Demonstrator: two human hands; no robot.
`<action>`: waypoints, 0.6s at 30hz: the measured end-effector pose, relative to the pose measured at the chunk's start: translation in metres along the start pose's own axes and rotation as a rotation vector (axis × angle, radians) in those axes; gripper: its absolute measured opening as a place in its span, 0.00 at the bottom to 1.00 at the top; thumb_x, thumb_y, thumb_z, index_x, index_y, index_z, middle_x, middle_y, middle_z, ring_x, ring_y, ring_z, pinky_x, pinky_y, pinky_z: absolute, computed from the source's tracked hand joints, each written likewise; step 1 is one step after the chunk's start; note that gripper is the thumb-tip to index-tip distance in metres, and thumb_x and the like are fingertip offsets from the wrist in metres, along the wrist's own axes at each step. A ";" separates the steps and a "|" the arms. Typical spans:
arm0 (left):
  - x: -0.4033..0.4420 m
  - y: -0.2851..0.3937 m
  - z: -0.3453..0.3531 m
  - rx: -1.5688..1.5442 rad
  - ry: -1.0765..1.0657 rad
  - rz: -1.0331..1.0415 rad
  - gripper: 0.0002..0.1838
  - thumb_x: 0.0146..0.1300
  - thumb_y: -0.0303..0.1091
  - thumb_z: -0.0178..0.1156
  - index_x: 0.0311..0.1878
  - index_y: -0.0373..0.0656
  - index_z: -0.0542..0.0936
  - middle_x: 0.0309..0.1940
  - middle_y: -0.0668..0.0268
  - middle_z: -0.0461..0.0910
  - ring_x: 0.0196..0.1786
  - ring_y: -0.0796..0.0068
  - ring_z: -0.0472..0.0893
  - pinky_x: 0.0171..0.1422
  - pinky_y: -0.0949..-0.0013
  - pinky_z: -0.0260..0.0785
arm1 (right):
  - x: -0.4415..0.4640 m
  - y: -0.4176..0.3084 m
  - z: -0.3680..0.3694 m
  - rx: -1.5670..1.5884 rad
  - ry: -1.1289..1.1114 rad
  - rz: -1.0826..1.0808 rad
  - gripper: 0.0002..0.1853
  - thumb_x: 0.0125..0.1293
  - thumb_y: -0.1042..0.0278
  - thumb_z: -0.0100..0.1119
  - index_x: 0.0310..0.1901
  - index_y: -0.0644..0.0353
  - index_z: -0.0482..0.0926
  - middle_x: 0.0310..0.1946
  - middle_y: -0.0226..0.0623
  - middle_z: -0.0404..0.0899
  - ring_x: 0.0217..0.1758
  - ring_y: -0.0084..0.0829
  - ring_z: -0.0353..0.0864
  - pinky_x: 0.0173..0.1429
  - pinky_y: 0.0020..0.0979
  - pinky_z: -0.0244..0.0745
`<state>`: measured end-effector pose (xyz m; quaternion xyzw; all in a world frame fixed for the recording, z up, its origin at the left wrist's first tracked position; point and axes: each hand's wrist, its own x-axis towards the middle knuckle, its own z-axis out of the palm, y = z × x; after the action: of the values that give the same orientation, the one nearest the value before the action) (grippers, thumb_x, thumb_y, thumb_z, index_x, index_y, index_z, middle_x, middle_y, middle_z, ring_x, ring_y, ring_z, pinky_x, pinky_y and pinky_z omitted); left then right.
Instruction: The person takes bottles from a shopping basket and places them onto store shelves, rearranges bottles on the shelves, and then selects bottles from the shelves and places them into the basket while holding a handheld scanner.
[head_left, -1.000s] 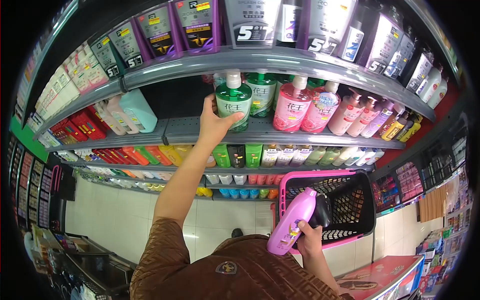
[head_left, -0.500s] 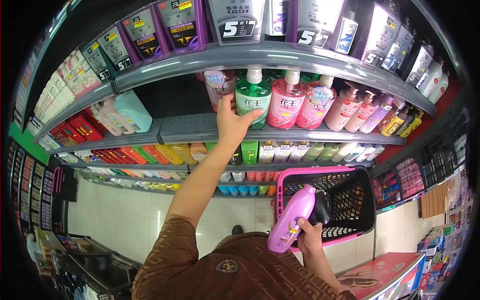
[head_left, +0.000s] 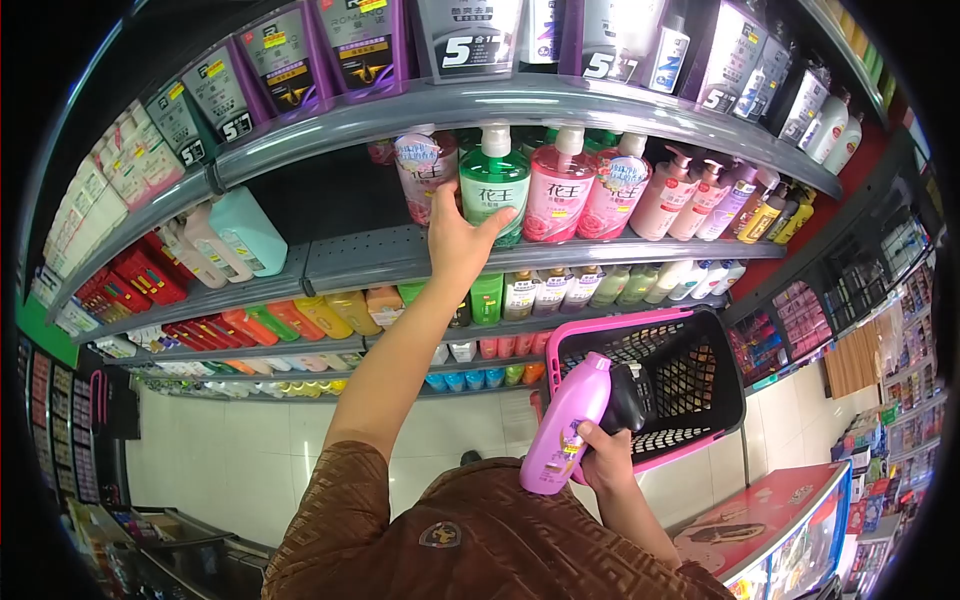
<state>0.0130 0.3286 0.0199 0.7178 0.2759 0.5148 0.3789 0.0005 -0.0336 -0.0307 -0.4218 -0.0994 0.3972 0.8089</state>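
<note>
Our left hand (head_left: 460, 237) is wrapped around the side of a green pump bottle (head_left: 494, 178), thumb across its front, where it stands upright on a grey shelf (head_left: 370, 255), just left of a pink pump bottle (head_left: 557, 190). Lower down, our right hand (head_left: 608, 464) holds a tilted lilac bottle (head_left: 568, 420) beside a pink-rimmed black shopping basket (head_left: 708, 370); we cannot tell whether it also grips the glossy black item (head_left: 626, 398) behind.

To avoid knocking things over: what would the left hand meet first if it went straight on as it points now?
The green pump bottle, which the left hand grips. What stands behind is mostly hidden, so what follows is unclear.
</note>
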 end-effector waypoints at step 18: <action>-0.021 -0.002 -0.013 -0.074 0.034 -0.006 0.34 0.60 0.37 0.78 0.65 0.34 0.75 0.56 0.53 0.85 0.56 0.62 0.86 0.61 0.60 0.78 | -0.011 -0.036 -0.039 0.000 -0.056 0.013 0.30 0.61 0.84 0.69 0.65 0.64 0.73 0.55 0.39 0.81 0.56 0.35 0.85 0.63 0.40 0.83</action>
<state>-0.0061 0.3170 0.0092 0.6935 0.2652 0.5357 0.4022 0.0327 -0.0773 -0.0253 -0.4110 -0.1192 0.4141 0.8033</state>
